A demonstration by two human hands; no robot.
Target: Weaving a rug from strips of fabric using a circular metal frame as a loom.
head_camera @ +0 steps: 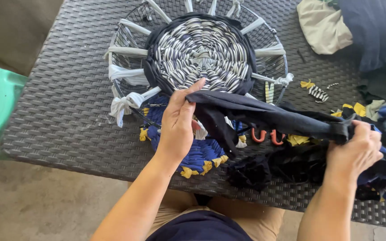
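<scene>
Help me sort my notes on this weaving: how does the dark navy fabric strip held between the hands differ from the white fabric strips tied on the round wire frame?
The dark navy fabric strip is loose, stretched between the left hand and right hand; the white fabric strips are knotted to the round wire frame. The navy one runs sideways; the white ones fan out like spokes. Both are soft cloth strips.

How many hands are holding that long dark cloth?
2. The left hand pinches one end of the dark cloth strip by the round woven mat. The right hand grips the other end, over the scrap pile.
</scene>
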